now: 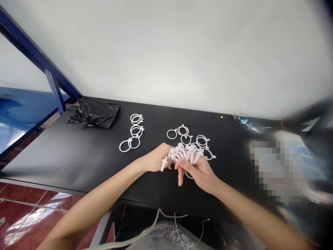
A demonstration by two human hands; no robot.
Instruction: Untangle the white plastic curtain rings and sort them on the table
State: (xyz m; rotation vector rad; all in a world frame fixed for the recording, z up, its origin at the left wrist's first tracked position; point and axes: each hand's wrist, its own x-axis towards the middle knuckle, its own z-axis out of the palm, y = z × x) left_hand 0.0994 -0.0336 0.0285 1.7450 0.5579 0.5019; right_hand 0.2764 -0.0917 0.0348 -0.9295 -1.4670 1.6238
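Observation:
A bunch of white plastic curtain rings [191, 149], each with a small eyelet, is gathered between my hands above the black table. My right hand [204, 173] is closed on the bunch, thumb across the rings and some fingers extended underneath. At the bunch's left end, my left hand [160, 158] is closed around rings, one of which sticks out over its fingers; its fingertips are mostly hidden. Several loose curtain rings [172, 134] lie just beyond my hands. Farther left, another group of curtain rings [125, 146] lies in a rough column, some overlapping.
A crumpled black plastic bag [96, 113] lies at the table's back left. Eyeglasses [256, 127] rest near the wall at the back right. A blurred, partly pixelated item [277, 170] is on the right. White cables [153, 225] hang below the table's front edge [140, 205].

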